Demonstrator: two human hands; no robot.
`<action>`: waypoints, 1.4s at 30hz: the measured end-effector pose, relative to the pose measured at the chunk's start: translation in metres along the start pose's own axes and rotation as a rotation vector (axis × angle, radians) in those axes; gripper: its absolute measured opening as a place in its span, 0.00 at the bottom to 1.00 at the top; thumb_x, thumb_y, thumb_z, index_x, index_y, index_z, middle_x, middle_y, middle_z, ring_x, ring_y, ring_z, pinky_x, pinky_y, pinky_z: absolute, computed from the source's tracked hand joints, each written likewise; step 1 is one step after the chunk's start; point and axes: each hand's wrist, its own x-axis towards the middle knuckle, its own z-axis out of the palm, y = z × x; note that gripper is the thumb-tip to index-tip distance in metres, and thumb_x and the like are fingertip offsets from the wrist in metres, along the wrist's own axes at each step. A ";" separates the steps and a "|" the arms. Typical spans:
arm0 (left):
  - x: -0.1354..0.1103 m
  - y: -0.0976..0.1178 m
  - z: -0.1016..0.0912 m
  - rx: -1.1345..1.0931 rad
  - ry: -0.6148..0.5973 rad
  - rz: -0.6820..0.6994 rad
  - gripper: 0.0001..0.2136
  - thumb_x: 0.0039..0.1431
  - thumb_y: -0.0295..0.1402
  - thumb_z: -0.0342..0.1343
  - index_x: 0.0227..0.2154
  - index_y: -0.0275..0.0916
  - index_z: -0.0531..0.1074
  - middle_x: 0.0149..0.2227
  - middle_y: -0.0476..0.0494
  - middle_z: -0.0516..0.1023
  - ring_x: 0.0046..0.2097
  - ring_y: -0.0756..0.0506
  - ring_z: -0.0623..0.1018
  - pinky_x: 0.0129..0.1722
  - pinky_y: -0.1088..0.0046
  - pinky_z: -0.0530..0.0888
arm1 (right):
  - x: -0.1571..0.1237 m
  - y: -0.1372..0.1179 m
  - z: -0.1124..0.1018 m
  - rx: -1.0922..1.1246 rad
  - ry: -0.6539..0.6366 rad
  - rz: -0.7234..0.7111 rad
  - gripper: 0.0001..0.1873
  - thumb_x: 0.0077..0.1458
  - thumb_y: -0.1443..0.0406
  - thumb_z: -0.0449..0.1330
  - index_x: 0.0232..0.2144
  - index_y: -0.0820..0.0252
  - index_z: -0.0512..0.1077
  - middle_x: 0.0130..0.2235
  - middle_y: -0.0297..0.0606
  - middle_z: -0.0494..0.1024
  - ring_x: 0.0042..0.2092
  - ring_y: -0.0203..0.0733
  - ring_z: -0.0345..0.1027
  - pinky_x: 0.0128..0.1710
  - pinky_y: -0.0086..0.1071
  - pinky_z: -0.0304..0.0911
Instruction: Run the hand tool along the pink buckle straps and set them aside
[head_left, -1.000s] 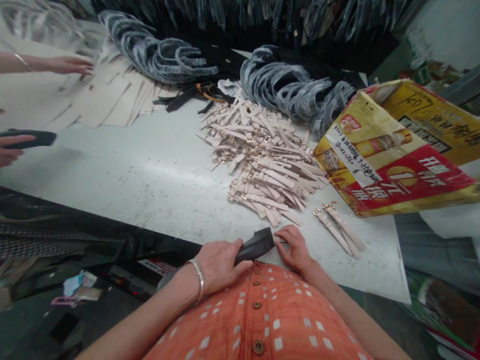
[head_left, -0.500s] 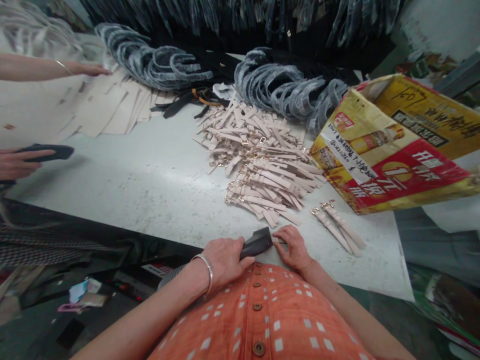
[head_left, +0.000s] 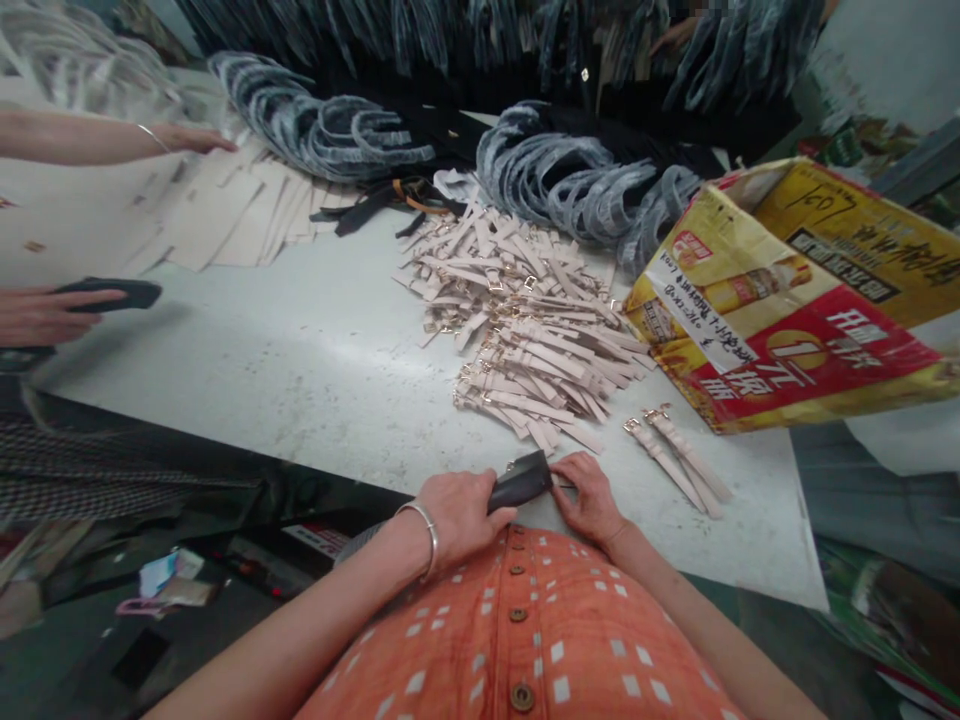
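My left hand point(head_left: 459, 512) is wrapped round a black handheld tool point(head_left: 521, 482) with a wide, flat head, whose exact kind I cannot make out. The head points right, close against the fingers of my right hand point(head_left: 589, 498). Those fingers pinch a small pale buckle strap point(head_left: 562, 481), mostly hidden by the hand and the tool. Just beyond lies a heap of pale pink straps point(head_left: 525, 330) with gold buckles. To the right of my hand, a few buckle straps point(head_left: 679, 455) rest side by side on the table.
A yellow and red cardboard box point(head_left: 780, 310) stands at the table's right end. Grey wrapped loops point(head_left: 555, 170) lie along the back. On the left, a co-worker's hand point(head_left: 37, 315) holds a similar black tool, and the other reaches over pale flat pieces point(head_left: 217, 215).
The whole view has shifted slightly. My hands and the black tool keep nearly the same pose. A person's hand now shows at the top right, among the hanging strips.
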 end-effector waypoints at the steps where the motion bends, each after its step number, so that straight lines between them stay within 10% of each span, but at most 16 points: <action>1: 0.002 0.001 0.002 -0.011 0.009 0.004 0.23 0.55 0.53 0.38 0.38 0.40 0.68 0.33 0.37 0.77 0.36 0.36 0.77 0.33 0.62 0.71 | 0.000 0.000 0.000 0.002 0.004 -0.004 0.12 0.53 0.66 0.55 0.42 0.57 0.69 0.37 0.41 0.72 0.40 0.45 0.63 0.41 0.40 0.60; 13: -0.017 -0.048 0.011 -0.115 -0.004 -0.042 0.26 0.56 0.54 0.35 0.39 0.40 0.68 0.32 0.38 0.77 0.35 0.38 0.77 0.32 0.66 0.69 | 0.001 0.000 -0.002 -0.008 0.007 -0.007 0.11 0.52 0.66 0.56 0.40 0.58 0.69 0.37 0.40 0.71 0.40 0.44 0.63 0.41 0.39 0.60; 42: -0.030 -0.019 0.015 -0.126 -0.035 0.009 0.24 0.55 0.54 0.37 0.38 0.41 0.68 0.33 0.40 0.77 0.36 0.38 0.77 0.32 0.66 0.69 | -0.002 -0.014 0.004 -0.014 0.010 -0.055 0.06 0.55 0.69 0.54 0.29 0.57 0.71 0.32 0.37 0.70 0.36 0.39 0.63 0.36 0.33 0.60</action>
